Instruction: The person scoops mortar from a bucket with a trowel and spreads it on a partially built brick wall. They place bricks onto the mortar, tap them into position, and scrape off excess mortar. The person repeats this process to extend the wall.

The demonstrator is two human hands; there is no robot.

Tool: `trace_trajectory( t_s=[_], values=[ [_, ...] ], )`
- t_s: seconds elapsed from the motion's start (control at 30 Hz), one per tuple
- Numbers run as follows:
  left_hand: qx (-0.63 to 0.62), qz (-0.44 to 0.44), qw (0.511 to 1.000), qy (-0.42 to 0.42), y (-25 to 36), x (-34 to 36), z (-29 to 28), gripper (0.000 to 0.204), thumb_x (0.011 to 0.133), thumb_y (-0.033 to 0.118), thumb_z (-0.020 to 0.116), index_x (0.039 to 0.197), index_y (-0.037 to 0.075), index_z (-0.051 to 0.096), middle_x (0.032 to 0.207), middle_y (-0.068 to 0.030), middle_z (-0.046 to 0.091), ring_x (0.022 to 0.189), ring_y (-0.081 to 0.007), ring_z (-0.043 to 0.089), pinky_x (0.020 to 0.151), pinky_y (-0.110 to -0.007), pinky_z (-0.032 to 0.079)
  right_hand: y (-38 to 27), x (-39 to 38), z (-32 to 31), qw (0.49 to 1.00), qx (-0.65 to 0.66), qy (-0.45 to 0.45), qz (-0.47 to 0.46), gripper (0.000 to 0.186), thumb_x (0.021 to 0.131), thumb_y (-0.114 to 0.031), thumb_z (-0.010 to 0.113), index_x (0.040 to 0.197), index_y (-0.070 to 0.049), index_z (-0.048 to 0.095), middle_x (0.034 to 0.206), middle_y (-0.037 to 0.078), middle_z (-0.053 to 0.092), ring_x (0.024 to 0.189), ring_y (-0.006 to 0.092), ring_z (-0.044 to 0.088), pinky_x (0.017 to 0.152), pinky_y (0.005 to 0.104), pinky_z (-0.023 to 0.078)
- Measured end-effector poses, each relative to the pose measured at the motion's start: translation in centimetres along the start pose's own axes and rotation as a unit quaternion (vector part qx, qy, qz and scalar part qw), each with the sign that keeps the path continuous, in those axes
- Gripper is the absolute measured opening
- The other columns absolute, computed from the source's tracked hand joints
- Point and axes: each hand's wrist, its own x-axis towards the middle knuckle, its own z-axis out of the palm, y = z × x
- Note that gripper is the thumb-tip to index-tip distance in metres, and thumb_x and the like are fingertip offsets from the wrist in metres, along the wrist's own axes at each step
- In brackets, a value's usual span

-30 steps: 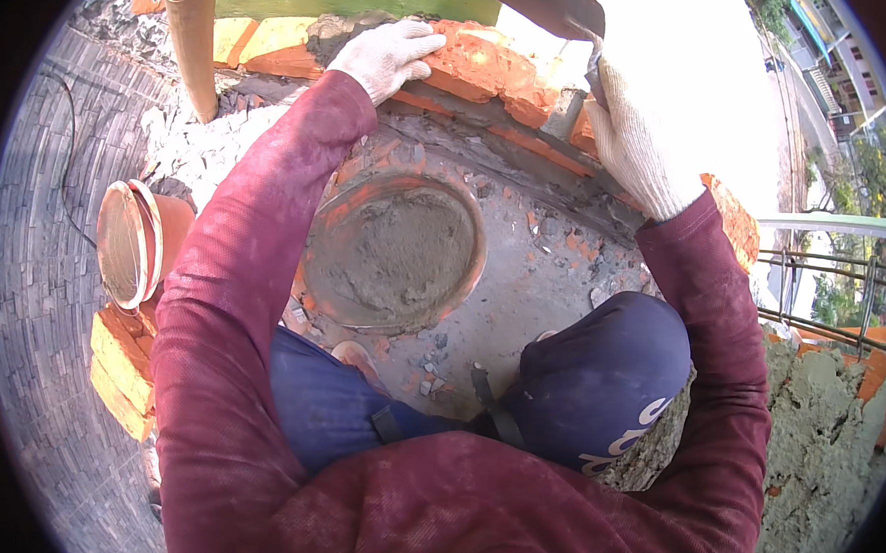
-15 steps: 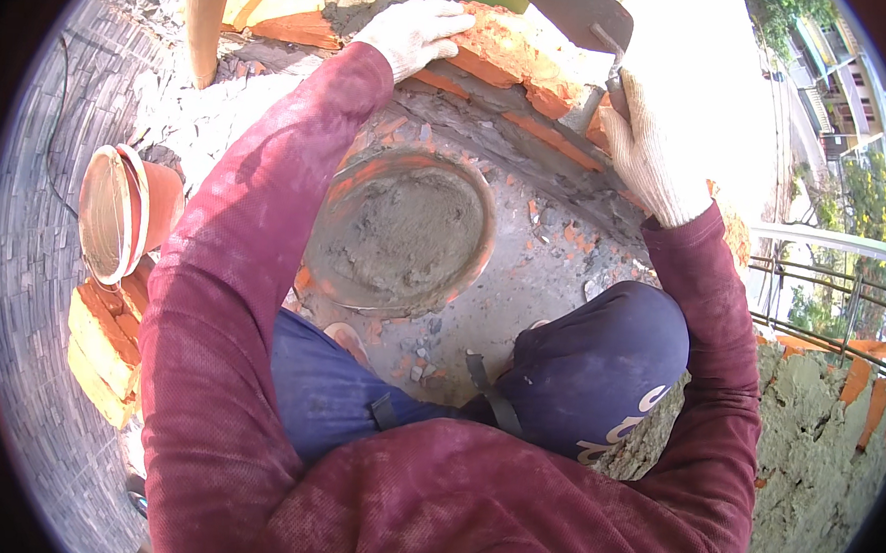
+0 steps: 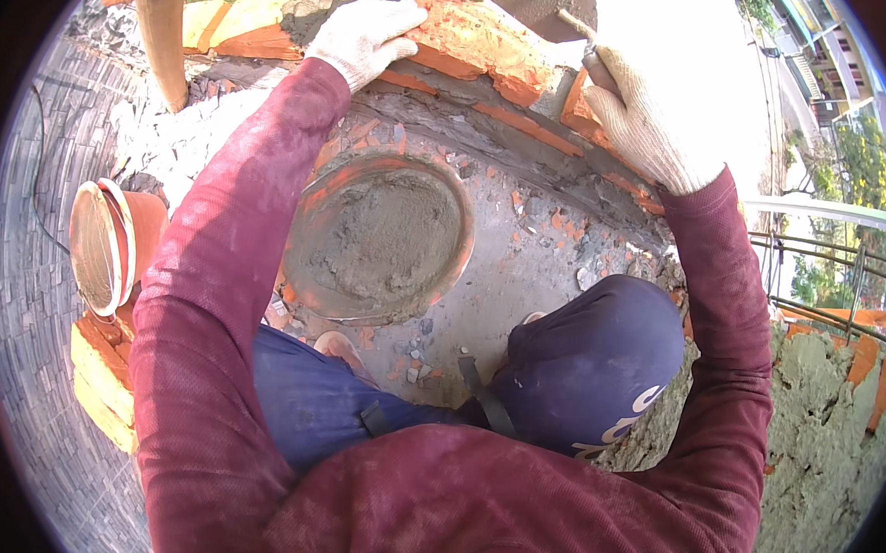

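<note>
My left hand (image 3: 365, 40), in a white knit glove, is at the left end of an orange brick (image 3: 485, 40) on top of the low wall. Its fingers lie over the brick's upper edge, with the thumb at the near face. The right hand (image 3: 652, 117), gloved too, is closed around the handle of a trowel (image 3: 537, 3). That trowel's grey blade sits over the far side of the brick, partly cut off by the top edge. Grey mortar (image 3: 448, 82) shows in the joint below the brick. Strong glare washes out part of the right glove.
Between my arms and the wall stands a round basin (image 3: 468, 236) of wet mortar. Stacked buckets (image 3: 145, 231) and loose bricks (image 3: 102, 379) are at left. A wooden post (image 3: 158, 36) rises at upper left; steel bars (image 3: 835, 252) and rough mortared brickwork (image 3: 820, 436) are at right.
The view has shifted, so the wall and basin sit further left. The trowel blade has moved up and away, beyond the brick. My left hand stays on the same brick.
</note>
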Motion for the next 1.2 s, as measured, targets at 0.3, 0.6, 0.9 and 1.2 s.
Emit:
trace_trajectory(
  t_s=[0.3, 0.6, 0.9, 1.2],
  values=[
    [-0.015, -0.002, 1.000, 0.011, -0.5, -0.1, 0.1, 0.046, 0.093, 0.031, 0.077, 0.136, 0.016, 0.071, 0.134, -0.0081, 0.072, 0.124, -0.0294, 0.065, 0.111, -0.043, 0.049, -0.9, 1.7, 0.7, 0.994, -0.088, -0.033, -0.051, 0.033, 0.099, -0.021, 0.073, 0.126, -0.002, 0.068, 0.093, 0.011, 0.074, 0.082, 0.0246, 0.073, 0.075, 0.0387, 0.058],
    [-0.013, 0.035, 0.997, 0.069, 0.4, 0.4, -0.9, 0.038, 0.084, 0.031, 0.080, 0.116, 0.012, 0.076, 0.113, -0.0114, 0.076, 0.102, -0.0338, 0.070, 0.093, -0.047, 0.054, -2.0, 1.3, 2.0, 0.998, 0.057, -0.013, 0.035, 0.027, 0.096, -0.022, 0.070, 0.116, -0.004, 0.071, 0.093, 0.014, 0.073, 0.080, 0.0290, 0.073, 0.074, 0.0422, 0.058],
    [0.038, -0.079, 0.995, -0.056, 0.9, 0.0, -1.0, 0.041, 0.100, 0.042, 0.067, 0.137, 0.025, 0.071, 0.137, -0.0034, 0.071, 0.127, -0.0258, 0.063, 0.113, -0.042, 0.047, -1.8, 4.4, 1.2, 0.995, 0.003, 0.080, -0.058, 0.020, 0.096, -0.021, 0.068, 0.107, -0.004, 0.070, 0.085, 0.014, 0.069, 0.075, 0.0295, 0.070, 0.073, 0.0446, 0.056],
    [0.076, -0.061, 0.994, -0.050, 1.0, -0.1, -1.0, 0.039, 0.098, 0.039, 0.069, 0.133, 0.022, 0.073, 0.131, -0.0022, 0.074, 0.122, -0.0263, 0.064, 0.109, -0.041, 0.049, -2.3, 5.4, 5.8, 0.997, 0.060, 0.031, -0.024, 0.031, 0.100, -0.028, 0.068, 0.116, -0.001, 0.067, 0.090, 0.015, 0.070, 0.085, 0.0267, 0.070, 0.078, 0.0430, 0.055]
  ],
)
